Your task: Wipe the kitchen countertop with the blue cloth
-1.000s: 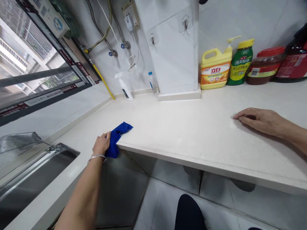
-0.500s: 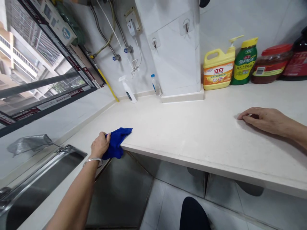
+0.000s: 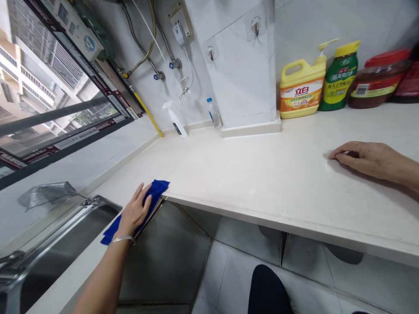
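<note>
A yellow plastic jug with a pump top and orange-and-white label (image 3: 301,92) stands by the back wall on the right. Touching or just beside it is a green squeeze bottle with a yellow cap (image 3: 338,79), then a clear, wide jar with a red lid (image 3: 377,85), dark brown inside. A white spray bottle (image 3: 177,122) and a small, clear plastic bottle with a blue cap (image 3: 215,115) stand near the far corner; what they contain is too small to tell. A stainless-steel sink (image 3: 77,237) is set in at the left.

The pale, smooth bench (image 3: 245,174) runs along a white tiled wall with a square column (image 3: 242,83), and turns toward the sink beneath a dark-framed window (image 3: 72,117).

The blue cloth (image 3: 159,187) lies lengthwise on the narrow strip between sink and front edge, its far end at the inner corner. Of the hands, the left hand (image 3: 133,213) rests flat on it, fingers extended, pressing rather than gripping. The right hand (image 3: 373,160) rests on the bench well apart, half open with loosely curved fingers, gripping nothing that shows. A broad stretch of bench separates them.
</note>
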Demonstrator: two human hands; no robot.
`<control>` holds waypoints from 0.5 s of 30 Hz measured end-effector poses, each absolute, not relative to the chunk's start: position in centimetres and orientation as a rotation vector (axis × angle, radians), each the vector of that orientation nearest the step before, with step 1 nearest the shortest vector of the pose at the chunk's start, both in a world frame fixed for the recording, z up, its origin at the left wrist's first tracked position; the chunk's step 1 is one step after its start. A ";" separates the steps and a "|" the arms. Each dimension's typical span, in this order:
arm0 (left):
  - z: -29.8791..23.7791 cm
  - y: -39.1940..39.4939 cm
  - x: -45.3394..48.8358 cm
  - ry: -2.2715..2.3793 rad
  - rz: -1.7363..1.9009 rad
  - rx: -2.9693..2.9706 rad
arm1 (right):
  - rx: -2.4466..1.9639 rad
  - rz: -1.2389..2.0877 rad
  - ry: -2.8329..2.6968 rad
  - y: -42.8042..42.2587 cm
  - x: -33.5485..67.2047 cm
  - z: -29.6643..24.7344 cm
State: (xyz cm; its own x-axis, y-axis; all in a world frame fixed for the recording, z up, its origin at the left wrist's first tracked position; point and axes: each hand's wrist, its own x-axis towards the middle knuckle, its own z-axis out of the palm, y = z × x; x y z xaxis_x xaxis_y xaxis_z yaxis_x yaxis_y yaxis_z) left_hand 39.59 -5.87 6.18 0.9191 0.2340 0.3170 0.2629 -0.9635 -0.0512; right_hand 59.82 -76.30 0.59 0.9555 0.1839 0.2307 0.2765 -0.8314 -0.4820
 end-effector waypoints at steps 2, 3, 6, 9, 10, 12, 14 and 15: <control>5.1 -5.8 39.5 -0.101 -0.372 -3.036 | -2.581 -0.256 -0.333 -76.6 59.9 0.4; 4.8 -5.6 39.4 -0.047 -0.302 -3.034 | -2.581 -0.259 -0.323 -76.7 60.0 0.4; 4.3 -5.0 39.0 -0.072 -0.265 -3.006 | -2.564 -0.233 -0.278 -77.1 60.1 0.2; 4.2 -4.0 37.3 -0.165 -0.328 -3.015 | -2.536 -0.203 -0.268 -77.4 60.4 -0.2; 4.2 -3.6 36.5 -0.222 -0.325 -3.034 | -2.527 -0.195 -0.270 -77.6 60.6 -0.4; 4.5 -2.9 34.3 -0.305 -0.281 -3.085 | -2.518 -0.189 -0.275 -77.9 61.0 -0.7; 4.9 -2.1 31.4 -0.304 -0.248 -3.134 | -2.532 -0.202 -0.276 -78.2 61.3 -1.0; 5.2 -1.8 29.7 -0.300 -0.251 -3.155 | -2.543 -0.214 -0.280 -78.4 61.5 -1.3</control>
State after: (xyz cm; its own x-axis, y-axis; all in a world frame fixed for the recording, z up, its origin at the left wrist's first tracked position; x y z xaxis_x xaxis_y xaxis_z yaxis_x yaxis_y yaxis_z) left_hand 29.69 -1.78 5.17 0.9697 0.1902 0.1533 0.1843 -0.9815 0.0521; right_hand 61.54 -78.44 -1.29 0.9654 0.1537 0.2108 0.2441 -0.8178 -0.5212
